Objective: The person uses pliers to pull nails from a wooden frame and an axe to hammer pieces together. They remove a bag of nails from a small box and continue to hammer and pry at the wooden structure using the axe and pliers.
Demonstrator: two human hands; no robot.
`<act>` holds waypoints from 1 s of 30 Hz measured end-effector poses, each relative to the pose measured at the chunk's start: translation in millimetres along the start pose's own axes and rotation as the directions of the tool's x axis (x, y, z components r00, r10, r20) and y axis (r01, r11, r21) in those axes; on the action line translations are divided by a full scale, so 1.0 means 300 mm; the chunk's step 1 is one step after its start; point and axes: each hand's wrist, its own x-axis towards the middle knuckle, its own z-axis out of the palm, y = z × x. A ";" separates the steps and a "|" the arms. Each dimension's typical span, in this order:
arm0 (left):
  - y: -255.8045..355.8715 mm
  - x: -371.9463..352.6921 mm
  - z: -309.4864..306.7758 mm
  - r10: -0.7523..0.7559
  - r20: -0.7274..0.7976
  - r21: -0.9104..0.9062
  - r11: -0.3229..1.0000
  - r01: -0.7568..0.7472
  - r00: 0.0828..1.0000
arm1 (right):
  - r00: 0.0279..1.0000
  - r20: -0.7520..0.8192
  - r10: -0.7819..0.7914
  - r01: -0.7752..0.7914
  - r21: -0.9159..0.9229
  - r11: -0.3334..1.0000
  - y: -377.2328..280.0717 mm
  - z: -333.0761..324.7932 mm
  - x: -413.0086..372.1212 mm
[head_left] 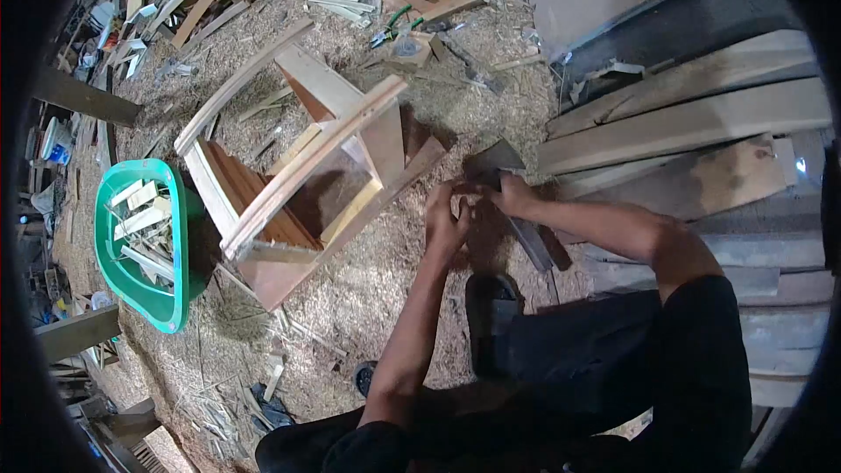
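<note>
Dark grey piece [529,243], perhaps a metal tool, at both hands, low over ground [350,298] covered in shavings. Its wide, blade-like end lies just beyond the grip; its narrow end reaches back toward the person, so the long axis slants from far left to near right. The right hand [517,197] is on it, fingers bent; how tightly they close cannot be told. The left hand [451,215] is just beside, fingers curled, with a gap showing between thumb and fingers; its fingertips meet near the right hand's, and whether they pinch anything is hidden. Nearer the person than the grip is a black shoe [492,311]. Left of the grip, a wooden frame [289,177] rests tilted; farther left, a green basin [180,254] holds wood scraps [144,219]. Right of the grip lie long boards [683,136]. Beyond it are green-handled pliers [390,28]. Far left, print on a white-and-blue container [56,142] is too small to read.
</note>
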 end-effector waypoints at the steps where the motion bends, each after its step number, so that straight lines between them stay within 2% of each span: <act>1: 0.003 0.023 0.013 -0.032 0.011 0.006 0.999 0.032 0.999 | 0.998 -0.002 -0.060 0.060 0.069 0.996 0.032 0.018 0.028; 2: 0.005 0.046 0.030 -0.065 0.025 0.012 0.998 0.065 0.998 | 0.993 -0.008 -0.119 0.118 0.138 0.983 0.064 0.040 0.056; 3: 0.006 0.077 0.058 -0.090 0.009 -0.032 0.995 0.091 0.996 | 0.998 -0.055 0.015 -0.019 -0.080 0.997 0.058 0.040 0.077; 6: -0.009 0.187 0.093 0.019 -0.014 0.079 0.997 -0.018 1.000 | 0.985 0.140 0.104 -0.064 -0.265 0.962 0.064 -0.061 0.170; 8: -0.001 0.289 0.096 0.028 0.002 0.031 0.999 -0.028 1.000 | 0.992 0.111 -0.055 0.092 -0.363 0.927 0.132 -0.091 0.274; 9: 0.013 0.351 0.093 0.034 0.007 0.009 0.999 -0.035 0.999 | 0.992 0.071 -0.100 0.120 -0.380 0.917 0.132 -0.129 0.341; 10: 0.041 0.420 0.092 0.102 -0.024 0.006 0.995 -0.101 0.995 | 0.989 0.031 -0.145 0.145 -0.399 0.906 0.107 -0.178 0.401; 12: 0.121 0.570 0.087 0.236 -0.080 0.014 0.972 -0.236 0.968 | 0.982 -0.111 -0.150 0.102 -0.356 0.929 0.033 -0.293 0.550; 15: 0.309 0.835 0.044 0.276 -0.091 0.066 0.960 -0.271 0.957 | 0.881 -0.330 -0.338 0.338 -0.058 0.939 -0.048 -0.386 0.817; 18: 0.342 1.027 -0.036 0.007 -0.043 0.342 0.940 0.008 0.999 | 0.804 -0.390 -0.449 0.490 0.006 0.871 -0.200 -0.454 0.953; 19: 0.363 1.076 -0.085 -0.250 0.065 0.430 0.881 0.199 0.966 | 0.792 -0.390 -0.470 0.512 0.004 0.859 -0.204 -0.472 0.974; 22: 0.366 1.154 -0.256 -0.254 0.353 0.525 0.850 0.034 0.901 | 0.716 -0.320 -0.620 0.470 -0.435 0.768 -0.238 -0.438 1.072; 23: 0.342 1.181 -0.295 -0.268 0.399 0.562 0.827 -0.003 0.877 | 0.743 -0.410 -0.529 0.541 -0.099 0.835 -0.250 -0.428 1.068; 25: 0.241 1.269 -0.358 -0.292 0.483 0.630 0.771 -0.096 0.825 | 0.795 -0.398 -0.458 0.422 -0.179 0.889 -0.247 -0.361 1.185; 26: 0.170 1.306 -0.372 -0.254 0.463 0.615 0.782 -0.102 0.849 | 0.817 -0.405 -0.411 0.349 -0.221 0.911 -0.215 -0.315 1.254; 27: 0.088 1.360 -0.375 -0.205 0.450 0.598 0.792 -0.123 0.869 | 0.823 -0.348 -0.449 0.318 -0.374 0.871 -0.185 -0.276 1.334; 29: 0.005 1.431 -0.367 -0.134 0.417 0.614 0.771 -0.170 0.899 | 0.670 -0.523 -0.528 0.461 -0.265 0.847 -0.123 -0.209 1.421; 30: -0.002 1.459 -0.364 -0.159 0.441 0.616 0.769 -0.169 0.883 | 0.582 -0.603 -0.546 0.540 -0.216 0.814 -0.110 -0.167 1.459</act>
